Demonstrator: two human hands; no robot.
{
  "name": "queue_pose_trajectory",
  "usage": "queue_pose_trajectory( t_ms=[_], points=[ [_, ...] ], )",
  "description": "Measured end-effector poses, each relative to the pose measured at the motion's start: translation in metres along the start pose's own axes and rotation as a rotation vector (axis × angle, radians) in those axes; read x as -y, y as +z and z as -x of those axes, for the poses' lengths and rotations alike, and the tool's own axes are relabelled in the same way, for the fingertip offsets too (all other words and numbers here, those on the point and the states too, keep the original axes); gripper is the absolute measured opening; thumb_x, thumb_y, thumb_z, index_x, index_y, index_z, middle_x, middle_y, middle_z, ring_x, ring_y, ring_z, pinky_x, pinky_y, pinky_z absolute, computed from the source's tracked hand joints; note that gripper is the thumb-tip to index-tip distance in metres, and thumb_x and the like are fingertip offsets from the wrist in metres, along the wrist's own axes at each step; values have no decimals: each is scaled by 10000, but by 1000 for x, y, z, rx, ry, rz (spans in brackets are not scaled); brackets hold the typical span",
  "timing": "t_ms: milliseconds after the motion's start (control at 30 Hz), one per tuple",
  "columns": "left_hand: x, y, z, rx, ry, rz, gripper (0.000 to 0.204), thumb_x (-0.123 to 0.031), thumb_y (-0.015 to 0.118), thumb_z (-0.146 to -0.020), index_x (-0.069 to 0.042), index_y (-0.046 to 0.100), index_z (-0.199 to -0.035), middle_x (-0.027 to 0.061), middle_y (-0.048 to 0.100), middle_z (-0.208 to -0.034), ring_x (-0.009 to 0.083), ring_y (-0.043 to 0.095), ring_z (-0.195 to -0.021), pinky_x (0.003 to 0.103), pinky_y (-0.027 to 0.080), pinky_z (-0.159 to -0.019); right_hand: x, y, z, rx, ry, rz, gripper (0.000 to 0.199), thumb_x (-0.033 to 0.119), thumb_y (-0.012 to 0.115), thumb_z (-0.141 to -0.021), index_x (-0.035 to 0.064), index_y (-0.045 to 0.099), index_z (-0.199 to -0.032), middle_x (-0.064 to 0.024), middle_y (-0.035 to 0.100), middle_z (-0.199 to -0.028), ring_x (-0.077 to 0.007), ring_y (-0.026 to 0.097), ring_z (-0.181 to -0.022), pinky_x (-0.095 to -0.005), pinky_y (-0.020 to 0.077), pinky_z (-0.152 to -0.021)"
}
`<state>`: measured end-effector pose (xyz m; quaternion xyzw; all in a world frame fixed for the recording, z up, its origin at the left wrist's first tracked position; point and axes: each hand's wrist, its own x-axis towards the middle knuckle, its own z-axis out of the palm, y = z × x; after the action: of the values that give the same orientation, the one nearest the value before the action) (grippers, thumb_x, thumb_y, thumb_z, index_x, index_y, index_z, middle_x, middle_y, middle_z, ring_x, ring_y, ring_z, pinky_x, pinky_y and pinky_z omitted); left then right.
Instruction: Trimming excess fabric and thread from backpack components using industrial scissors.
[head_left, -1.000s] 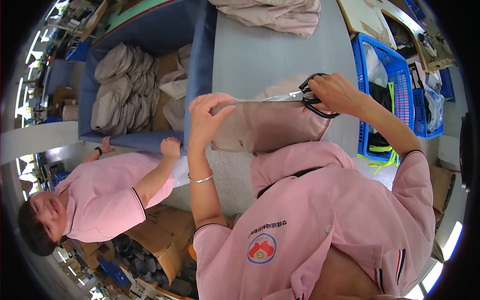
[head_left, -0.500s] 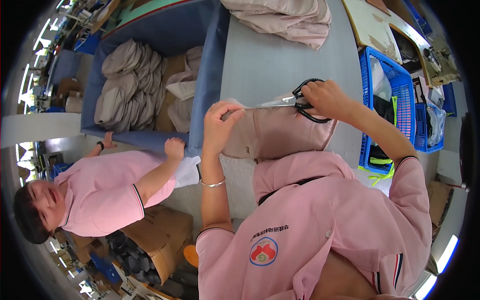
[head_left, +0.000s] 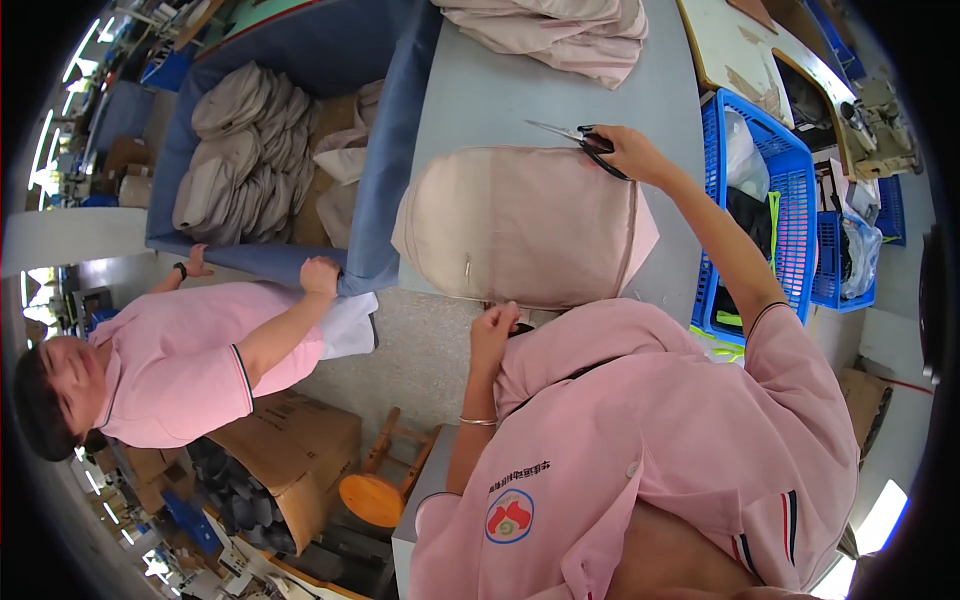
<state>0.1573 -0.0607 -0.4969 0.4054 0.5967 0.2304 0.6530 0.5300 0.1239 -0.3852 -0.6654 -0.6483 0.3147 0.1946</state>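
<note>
On the grey table [head_left: 500, 95], right hand [head_left: 622, 152] grips scissors [head_left: 570, 135]; left hand [head_left: 495, 330] pinches beige cover [head_left: 520, 225].

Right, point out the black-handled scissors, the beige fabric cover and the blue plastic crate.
black-handled scissors [head_left: 566, 133], head view, on the blades.
beige fabric cover [head_left: 520, 225], head view, mid-panel.
blue plastic crate [head_left: 796, 205], head view, on its wall.

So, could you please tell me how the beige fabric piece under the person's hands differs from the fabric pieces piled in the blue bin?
The beige fabric piece lies alone, spread flat on the grey table; the fabric pieces in the blue bin are folded and stacked in overlapping rows. The flat piece is handled, with the left hand at its near edge and the right hand with scissors at its far edge; the binned ones lie untouched. Both look the same beige.
</note>
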Motion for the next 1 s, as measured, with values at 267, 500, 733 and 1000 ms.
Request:
queue_pose_trajectory(
  t_ms=[267,500,733,1000],
  points=[
    [14,46,14,-165,-68,492,264,-283,667,-996,-22,667,-1036,39,698,-903,114,658,-792,248,533,-735,-44,25,12,74,220,-277,341,330,832,-785,51,637,-815,-9,540,-708,-131,480,-661,-312,406,-621],
    [-7,37,-3,-390,93,598,181,-206,644,-996,-25,643,-999,18,654,-857,111,599,-721,266,493,-664,-78,74,75,-70,467,-438,307,297,838,-783,39,671,-795,2,564,-671,-119,508,-606,-319,399,-566],
    [-143,-19,-32,-608,608,92,256,-187,607,-996,61,665,-1019,37,653,-868,119,551,-835,294,467,-771,-43,77,138,-23,441,-802,256,236,784,-854,15,656,-848,-35,653,-728,-108,590,-650,-275,461,-602],
    [-310,-59,39,-175,891,-687,172,-127,634,-969,27,681,-1027,107,640,-852,195,619,-770,303,477,-736,70,-21,145,-447,-52,-188,271,149,775,-844,15,658,-1049,-111,703,-840,-224,693,-751,-317,530,-710]
  ],
)
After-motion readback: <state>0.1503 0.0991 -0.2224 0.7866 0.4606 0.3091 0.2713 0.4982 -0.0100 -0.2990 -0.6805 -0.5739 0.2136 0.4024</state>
